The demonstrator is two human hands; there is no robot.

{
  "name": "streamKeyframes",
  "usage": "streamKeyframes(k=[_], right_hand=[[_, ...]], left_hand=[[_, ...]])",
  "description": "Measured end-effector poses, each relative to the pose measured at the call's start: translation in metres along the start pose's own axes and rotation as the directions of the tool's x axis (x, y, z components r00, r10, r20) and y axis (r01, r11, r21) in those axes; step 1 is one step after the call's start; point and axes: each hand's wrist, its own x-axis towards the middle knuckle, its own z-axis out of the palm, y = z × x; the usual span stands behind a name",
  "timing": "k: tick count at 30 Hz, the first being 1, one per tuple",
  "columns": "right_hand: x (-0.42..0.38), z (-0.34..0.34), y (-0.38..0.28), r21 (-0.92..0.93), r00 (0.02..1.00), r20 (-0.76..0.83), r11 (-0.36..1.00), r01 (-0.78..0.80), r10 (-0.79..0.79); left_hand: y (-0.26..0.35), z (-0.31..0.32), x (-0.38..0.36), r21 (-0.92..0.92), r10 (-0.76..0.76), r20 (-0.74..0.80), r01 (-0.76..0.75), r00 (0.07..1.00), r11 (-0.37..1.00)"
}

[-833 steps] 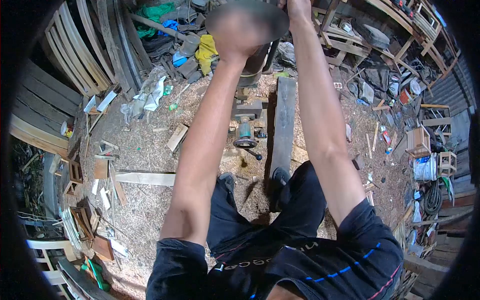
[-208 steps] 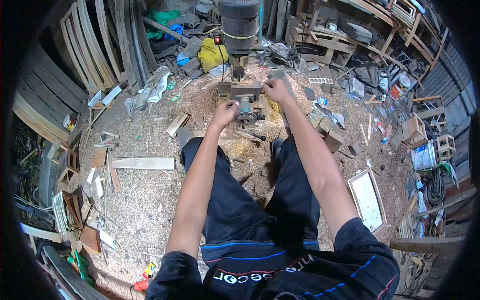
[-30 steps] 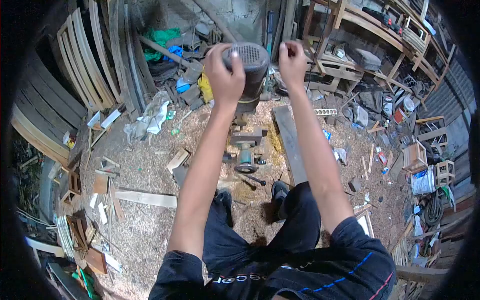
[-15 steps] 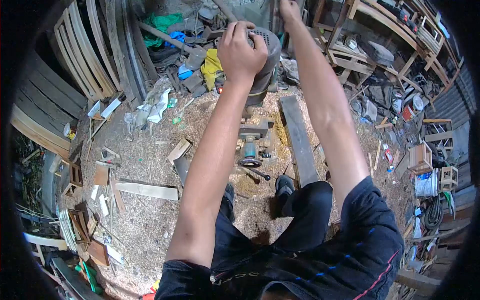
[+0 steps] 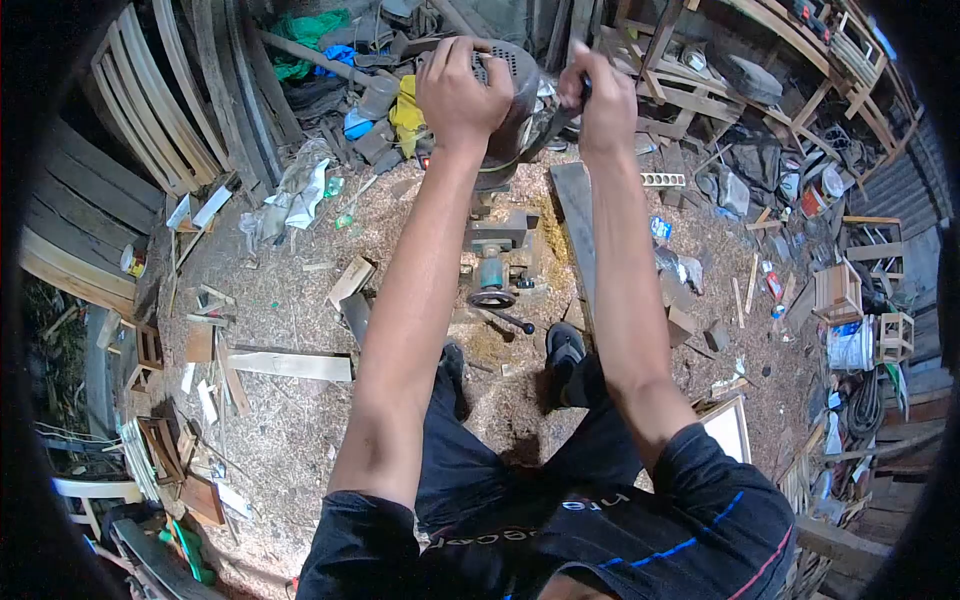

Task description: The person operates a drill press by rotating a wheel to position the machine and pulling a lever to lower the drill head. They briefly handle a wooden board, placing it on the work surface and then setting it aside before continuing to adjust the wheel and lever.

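My left hand lies over the top of a dark upright machine head with a perforated cap, fingers curled on its rim. To the right of the head, my right hand is closed round the dark end of a lever, which slants down toward the machine. Below the head sits a metal vise on a greenish base. A round handwheel and a crank with a black knob are at its near side. Whatever is under the machine head is mostly hidden.
Wood chips cover the floor around my feet. A long grey plank lies right of the vise, and a pale board lies left. Curved wooden pieces lean at the upper left. A wooden rack stands at the upper right.
My right hand has come down and toward me, from the top edge of the view to beside the machine head. My left hand stays on the cap. The view has shifted slightly.
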Motion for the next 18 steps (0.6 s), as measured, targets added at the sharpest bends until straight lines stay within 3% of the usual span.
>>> streamKeyframes(k=[6,9,12,15,18], right_hand=[[-0.030,0.001,0.002,-0.036,0.995,-0.009,0.994,0.102,-0.103],[-0.063,-0.007,0.004,-0.214,0.990,0.004,0.966,0.142,-0.144],[-0.090,-0.014,0.015,-0.094,0.974,0.067,0.971,0.221,-0.216],[-0.092,-0.007,0.011,-0.074,0.990,-0.031,0.988,0.134,-0.137],[-0.072,-0.003,0.013,-0.103,0.973,-0.035,0.969,0.223,-0.228]], left_hand=[[-0.005,0.005,0.000,-0.029,0.056,-0.067,-0.058,0.996,0.998],[-0.007,0.005,-0.005,-0.022,0.073,-0.051,-0.074,0.996,0.997],[-0.009,0.004,-0.012,-0.025,0.099,-0.034,-0.099,0.995,0.995],[-0.010,0.004,-0.009,0.004,0.091,-0.049,-0.091,0.995,0.996],[-0.006,0.005,-0.003,0.021,0.072,-0.024,-0.071,0.997,0.997]])
